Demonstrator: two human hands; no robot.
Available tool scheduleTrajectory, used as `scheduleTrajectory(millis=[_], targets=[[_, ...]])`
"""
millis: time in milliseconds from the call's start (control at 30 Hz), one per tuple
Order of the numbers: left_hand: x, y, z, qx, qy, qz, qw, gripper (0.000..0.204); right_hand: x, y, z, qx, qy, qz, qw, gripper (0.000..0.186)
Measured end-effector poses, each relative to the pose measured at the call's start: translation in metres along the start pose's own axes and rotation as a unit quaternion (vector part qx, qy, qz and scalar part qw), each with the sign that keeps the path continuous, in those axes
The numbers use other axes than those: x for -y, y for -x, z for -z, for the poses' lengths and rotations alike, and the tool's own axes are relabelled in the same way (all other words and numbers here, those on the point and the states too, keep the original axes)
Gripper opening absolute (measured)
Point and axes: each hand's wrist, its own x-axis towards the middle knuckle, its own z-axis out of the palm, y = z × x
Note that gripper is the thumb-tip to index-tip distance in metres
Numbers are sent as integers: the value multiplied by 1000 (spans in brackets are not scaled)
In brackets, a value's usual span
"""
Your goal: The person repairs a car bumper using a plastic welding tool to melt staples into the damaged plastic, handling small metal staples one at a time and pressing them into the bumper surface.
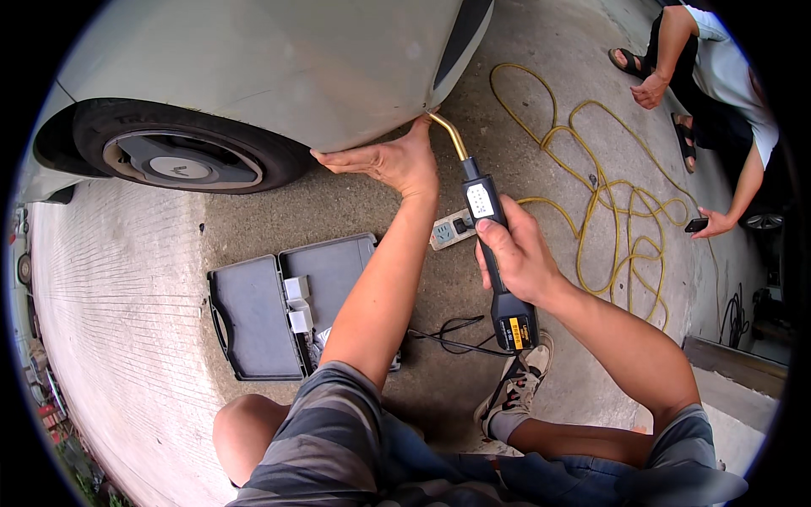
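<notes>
My right hand [524,253] is wrapped round the handle of a black corded hand tool [485,253], its thumb near a white button panel. A bent, gold-coloured tube [452,135] runs from the tool's far end up to the lower corner of a light-coloured car body panel [338,76]. That tip ends right beside my left hand [397,163]. My left hand is open, fingers stretched out to the left along the panel's lower edge, thumb side up by the corner. Whether the tip touches the panel cannot be made out.
A car wheel [182,160] is at the left. An open grey tool case [253,317] with small white boxes [299,304] lies under my left forearm. A power strip [449,230] sits beside the tool; a yellow cable [583,190] sprawls rightward. Another person [718,84] squats at upper right holding a phone.
</notes>
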Motion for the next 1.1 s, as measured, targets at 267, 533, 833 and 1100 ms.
scheduleTrajectory(millis=[267,533,833,1100], targets=[[-3,0,2,1,-2,-11,1000,153,0,0,0,3,6,-1,1000,20],[-4,-1,3,12,19,5,1000,152,-1,-1,0,6,-2,-2,1000,21],[-2,-1,2,9,15,-2,1000,154,-1,-3,1,21,-6,-11,1000,21],[2,1,1,3,-13,-13,1000,155,-7,-5,2,19,-20,-1,1000,21]])
